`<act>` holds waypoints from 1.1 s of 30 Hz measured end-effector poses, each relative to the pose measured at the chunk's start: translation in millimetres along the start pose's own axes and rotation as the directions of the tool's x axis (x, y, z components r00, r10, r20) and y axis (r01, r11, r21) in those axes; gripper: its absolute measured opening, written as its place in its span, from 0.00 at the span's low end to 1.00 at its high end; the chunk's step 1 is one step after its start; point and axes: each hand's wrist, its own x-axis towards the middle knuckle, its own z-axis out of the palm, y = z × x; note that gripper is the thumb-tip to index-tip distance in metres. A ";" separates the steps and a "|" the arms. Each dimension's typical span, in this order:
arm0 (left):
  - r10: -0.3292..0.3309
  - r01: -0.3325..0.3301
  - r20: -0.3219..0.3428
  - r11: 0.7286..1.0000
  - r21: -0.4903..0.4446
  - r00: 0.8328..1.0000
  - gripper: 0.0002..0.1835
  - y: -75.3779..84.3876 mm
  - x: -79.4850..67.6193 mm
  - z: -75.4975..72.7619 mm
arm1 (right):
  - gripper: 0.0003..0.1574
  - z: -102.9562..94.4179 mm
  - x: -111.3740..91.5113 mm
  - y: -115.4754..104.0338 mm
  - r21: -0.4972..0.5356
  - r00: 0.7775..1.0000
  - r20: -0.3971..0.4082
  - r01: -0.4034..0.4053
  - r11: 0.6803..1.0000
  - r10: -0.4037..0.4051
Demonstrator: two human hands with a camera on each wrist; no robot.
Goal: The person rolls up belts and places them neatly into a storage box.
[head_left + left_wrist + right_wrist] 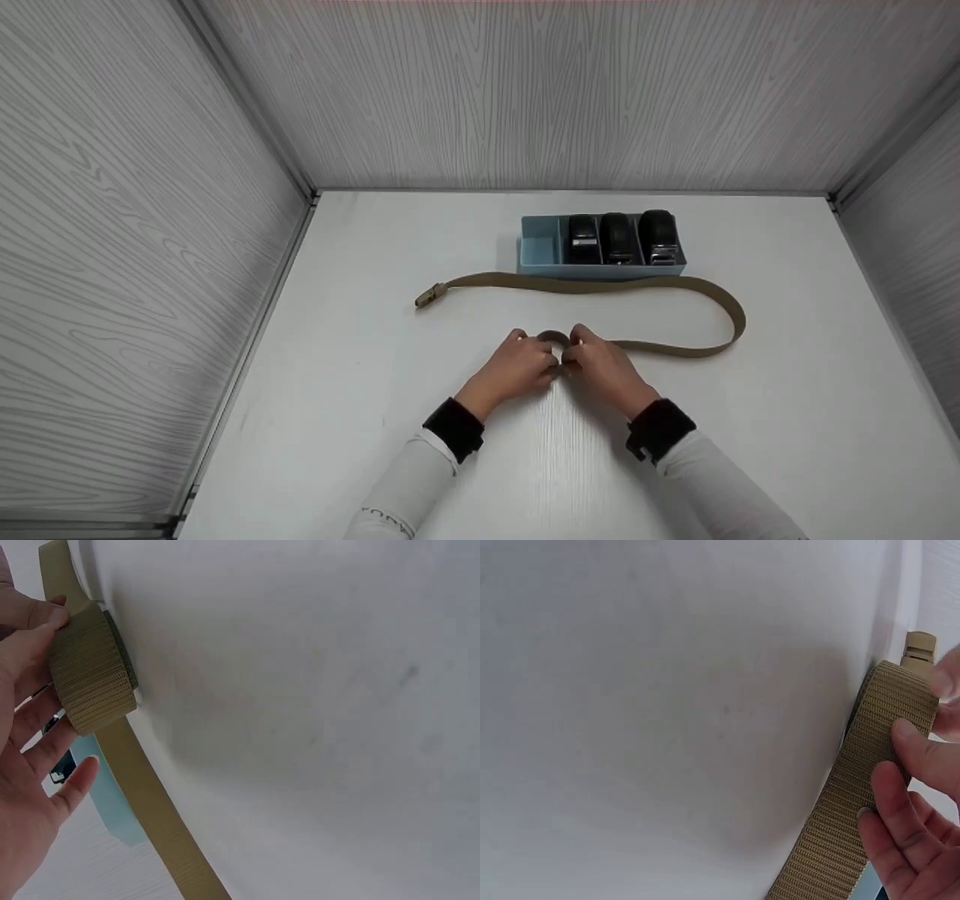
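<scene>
A tan webbing belt point(697, 350) lies on edge in a long curve on the white table. Its buckle point(430, 295) is at the far left end. At the near end the strap bends into a small coil point(94, 671) between the two hands. My left hand point(519, 364) grips this coil, thumb and fingers on either side, with the little finger held away in the left wrist view. My right hand point(602, 369) pinches the strap beside the coil, its thumb and fingertips on the ribbed webbing point(840, 817). The hands nearly touch.
Behind the belt stands a blue divided box point(540, 259) with three black belt-like rolls point(617, 238) in its compartments; the left compartment holds none. Grey wood-grain panels point(480, 97) enclose the table point(360, 420) at the back and sides.
</scene>
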 end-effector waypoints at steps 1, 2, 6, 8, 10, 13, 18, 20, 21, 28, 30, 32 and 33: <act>0.012 -0.012 0.002 1.000 0.010 1.000 0.09 -0.1 -0.4 0.5 | 0.07 -0.2 -0.2 1.0 -0.009 1.000 0.008 0.018 1.000 -0.018; 0.025 -0.025 0.000 1.000 0.015 1.000 0.09 -0.5 -0.8 1.0 | 0.07 -0.6 -0.5 1.9 -0.018 0.999 0.020 0.041 0.999 -0.041; 0.072 -0.072 -0.011 0.997 0.022 0.997 0.08 -5.9 -2.5 3.2 | 0.09 -4.6 -1.3 8.0 -0.052 0.988 0.059 0.147 0.988 -0.144; 0.099 -0.099 -0.012 0.995 0.009 0.995 0.09 -10.0 -3.2 3.9 | 0.11 -8.1 -2.4 11.2 -0.075 0.980 0.061 0.192 0.979 -0.188; 0.122 -0.122 -0.008 0.992 0.001 0.992 0.09 -14.3 -3.8 4.4 | 0.13 -10.0 -3.1 14.9 -0.104 0.973 0.052 0.229 0.968 -0.225; 0.133 -0.133 0.003 0.991 -0.003 0.991 0.10 -19.0 -3.8 4.0 | 0.14 -8.8 -3.4 18.8 -0.138 0.965 0.033 0.264 0.955 -0.262; 0.105 -0.106 0.035 0.994 0.035 0.994 0.10 -17.0 -2.7 3.0 | 0.10 -1.8 -3.4 17.2 -0.176 0.967 0.000 0.249 0.952 -0.253; 0.091 -0.093 0.038 0.994 0.053 0.995 0.09 -12.3 -2.7 2.4 | 0.09 0.1 -4.5 13.5 -0.199 0.971 -0.018 0.229 0.953 -0.237; 0.086 -0.088 0.034 0.994 0.064 0.996 0.08 -9.7 -2.7 2.2 | 0.09 0.9 -5.1 11.3 -0.210 0.973 -0.028 0.218 0.953 -0.229; 0.114 -0.112 -0.015 0.991 0.069 0.993 0.08 -3.9 -4.1 0.3 | 0.03 -0.8 -9.7 1.8 -0.235 0.970 -0.019 0.230 0.944 -0.241; 0.135 -0.134 -0.013 0.990 0.042 0.991 0.10 -7.5 -5.6 -0.7 | 0.05 -3.5 -10.9 4.0 -0.235 0.963 -0.015 0.259 0.937 -0.270; 0.163 -0.163 -0.010 0.986 0.025 0.987 0.11 -11.5 -7.1 -1.2 | 0.07 -6.4 -11.8 7.5 -0.230 0.953 -0.009 0.293 0.928 -0.303; 0.179 -0.179 -0.007 0.983 0.026 0.984 0.11 -13.3 -7.7 -1.2 | 0.07 -7.7 -11.9 9.3 -0.227 0.948 -0.005 0.310 0.923 -0.319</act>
